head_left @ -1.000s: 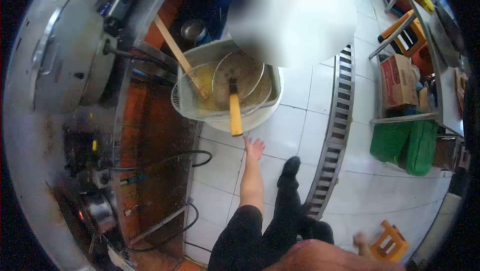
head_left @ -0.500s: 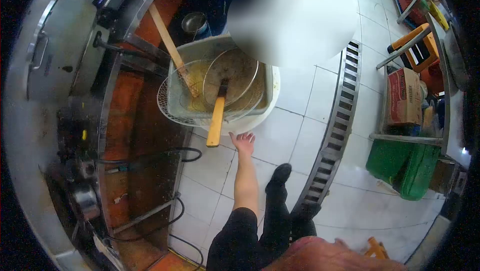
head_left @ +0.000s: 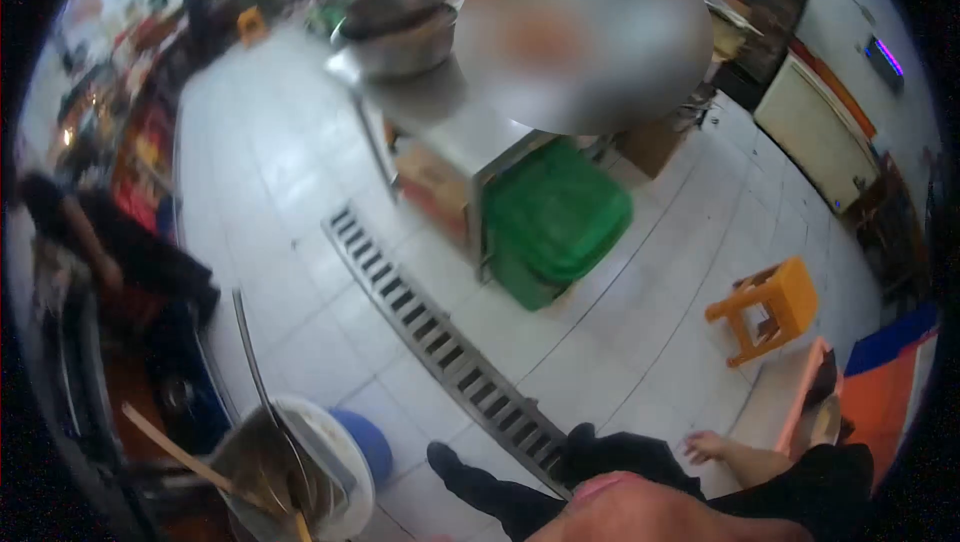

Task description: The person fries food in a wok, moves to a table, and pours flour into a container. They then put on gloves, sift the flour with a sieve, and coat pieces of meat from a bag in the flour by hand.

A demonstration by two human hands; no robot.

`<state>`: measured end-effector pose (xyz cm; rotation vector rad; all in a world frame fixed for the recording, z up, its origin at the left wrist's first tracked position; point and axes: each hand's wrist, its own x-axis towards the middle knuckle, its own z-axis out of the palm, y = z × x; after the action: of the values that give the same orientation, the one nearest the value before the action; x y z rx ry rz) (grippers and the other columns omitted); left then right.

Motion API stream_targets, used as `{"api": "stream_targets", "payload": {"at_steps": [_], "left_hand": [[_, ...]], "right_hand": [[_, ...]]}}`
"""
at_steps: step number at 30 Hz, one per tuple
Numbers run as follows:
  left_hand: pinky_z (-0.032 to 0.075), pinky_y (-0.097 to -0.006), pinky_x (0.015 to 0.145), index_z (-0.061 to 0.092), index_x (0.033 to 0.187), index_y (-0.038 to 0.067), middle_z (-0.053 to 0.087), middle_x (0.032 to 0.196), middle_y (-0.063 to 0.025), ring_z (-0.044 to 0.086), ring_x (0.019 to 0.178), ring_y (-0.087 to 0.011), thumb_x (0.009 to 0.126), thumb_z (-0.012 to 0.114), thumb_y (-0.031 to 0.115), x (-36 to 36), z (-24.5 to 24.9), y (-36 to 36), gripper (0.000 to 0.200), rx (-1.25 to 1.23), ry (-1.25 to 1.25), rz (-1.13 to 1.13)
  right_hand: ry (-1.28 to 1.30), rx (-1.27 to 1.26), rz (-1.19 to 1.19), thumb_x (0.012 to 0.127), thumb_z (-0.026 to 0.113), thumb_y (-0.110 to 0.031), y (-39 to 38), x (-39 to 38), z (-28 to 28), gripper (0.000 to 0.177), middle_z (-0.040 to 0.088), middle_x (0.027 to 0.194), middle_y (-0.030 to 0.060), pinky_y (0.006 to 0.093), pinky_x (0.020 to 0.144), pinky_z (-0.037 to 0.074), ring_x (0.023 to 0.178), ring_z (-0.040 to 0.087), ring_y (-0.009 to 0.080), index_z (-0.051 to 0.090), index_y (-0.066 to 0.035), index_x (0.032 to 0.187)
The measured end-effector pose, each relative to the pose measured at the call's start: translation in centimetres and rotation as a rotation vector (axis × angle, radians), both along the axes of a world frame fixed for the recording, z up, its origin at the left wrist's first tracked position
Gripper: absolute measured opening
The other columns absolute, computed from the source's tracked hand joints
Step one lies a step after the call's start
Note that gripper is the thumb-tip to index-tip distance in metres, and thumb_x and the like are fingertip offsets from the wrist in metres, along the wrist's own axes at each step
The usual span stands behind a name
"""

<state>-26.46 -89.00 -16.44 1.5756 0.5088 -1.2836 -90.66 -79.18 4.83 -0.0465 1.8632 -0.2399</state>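
Note:
My right hand (head_left: 705,446) hangs beside my dark-clothed leg at lower right. Its fingers are loosely apart and nothing shows in them. The nearest things to it are a pinkish-orange crate (head_left: 800,404) and a yellow plastic stool (head_left: 765,312). I cannot make out my left hand. At lower left stands a white round tub (head_left: 358,482) with a grey container in it, holding a wooden-handled stick (head_left: 180,447) and a long-handled strainer (head_left: 250,352). A blue tub (head_left: 368,450) is next to it.
A slotted floor drain (head_left: 440,342) crosses the white tiles. A lidded green bin (head_left: 560,217) sits under the end of a steel table (head_left: 420,107) bearing large metal pans (head_left: 400,42). Another person (head_left: 105,242) in dark clothes is at the left. A blurred oval hides the top middle.
My view has swung up and right, and the tub with the strainer has slid to lower left. My left hand, stretched out by the tub before, has left the view; my right hand shows clearly.

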Motion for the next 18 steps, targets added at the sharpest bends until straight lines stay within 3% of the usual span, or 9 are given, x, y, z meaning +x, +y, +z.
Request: {"api": "stream_targets", "payload": {"at_steps": [3,4,7,8,10,12,15,18], "left_hand": [[0.026,-0.0513,0.101,0.016,0.142,0.011,0.027,0.144,-0.0145,0.03,0.129,-0.0311,0.087,0.031,0.063,-12.8,6.4,2.7,0.077,0.158,0.04,-0.327],[0.028,-0.0513,0.1,0.015,0.142,0.011,0.028,0.144,-0.0152,0.032,0.128,-0.0321,0.086,0.032,0.063,-16.5,8.7,2.3,0.078,0.199,0.058,-0.447],[0.034,-0.0512,0.097,0.012,0.143,0.012,0.029,0.143,-0.0174,0.037,0.125,-0.0352,0.086,0.036,0.064,-27.8,15.6,-1.7,0.081,0.277,0.098,-0.803],[0.036,-0.0511,0.096,0.01,0.143,0.012,0.029,0.142,-0.0181,0.039,0.124,-0.0362,0.085,0.037,0.064,-31.7,17.5,-4.1,0.082,0.258,0.092,-0.907],[0.042,-0.0496,0.089,0.02,0.14,0.008,0.043,0.132,-0.0201,0.051,0.111,-0.0352,0.088,0.041,0.057,-37.4,16.3,-8.8,0.075,0.072,0.044,-1.136],[0.048,-0.0391,0.075,0.028,0.136,0.005,0.05,0.124,-0.0177,0.059,0.095,-0.0283,0.087,0.045,0.055,-43.4,17.1,-14.3,0.072,-0.03,0.011,-1.352],[0.046,-0.0454,0.082,0.033,0.13,0.002,0.053,0.121,-0.0202,0.057,0.102,-0.0342,0.088,0.05,0.046,-51.4,16.9,-21.9,0.063,-0.144,0.038,-1.398],[0.046,-0.046,0.081,0.036,0.129,0.001,0.053,0.119,-0.0206,0.058,0.099,-0.0339,0.088,0.049,0.047,-60.9,17.5,-27.5,0.063,-0.09,-0.094,-1.396]], "right_hand": [[-0.012,0.066,-0.125,0.087,0.053,-0.027,9.2,-7.5,2.6,0.048,0.056,0.113,0.0228,0.0455,0.066,0.054,0.078,0.064,0.0352,0.04,-0.004,0.127],[-0.041,0.056,-0.128,0.087,0.053,-0.027,11.0,-9.6,3.1,0.048,0.056,0.113,0.0228,0.0455,0.066,0.054,0.078,0.064,0.0352,0.04,-0.004,0.127],[-0.05,0.035,-0.413,0.089,0.053,-0.027,11.9,-16.1,5.1,0.043,0.052,0.116,0.0259,0.0535,0.07,0.051,0.089,0.058,0.0443,0.043,-0.003,0.123],[-0.034,-0.078,-0.465,0.088,0.053,-0.025,10.7,-18.8,4.0,0.04,0.053,0.112,0.0221,0.0503,0.068,0.052,0.085,0.059,0.038,0.044,-0.003,0.12],[-0.005,-0.246,-0.58,0.086,0.054,-0.022,4.8,-23.6,3.7,0.034,0.056,0.105,0.0166,0.0452,0.065,0.052,0.078,0.058,0.0296,0.045,-0.004,0.114],[0.038,-0.406,-0.578,0.086,0.053,-0.025,-3.3,-28.3,4.8,0.039,0.057,0.104,0.0154,0.0391,0.059,0.051,0.075,0.059,0.0262,0.044,-0.006,0.119],[-0.007,-0.622,-0.591,0.087,0.052,-0.031,-13.9,-35.2,4.6,0.042,0.058,0.1,0.0115,0.037,0.058,0.051,0.067,0.06,0.0218,0.043,-0.009,0.122],[0.003,-0.706,-0.515,0.088,0.052,-0.031,-20.6,-41.5,5.4,0.041,0.058,0.098,0.0105,0.0348,0.057,0.051,0.065,0.06,0.0198,0.044,-0.009,0.122]]}}
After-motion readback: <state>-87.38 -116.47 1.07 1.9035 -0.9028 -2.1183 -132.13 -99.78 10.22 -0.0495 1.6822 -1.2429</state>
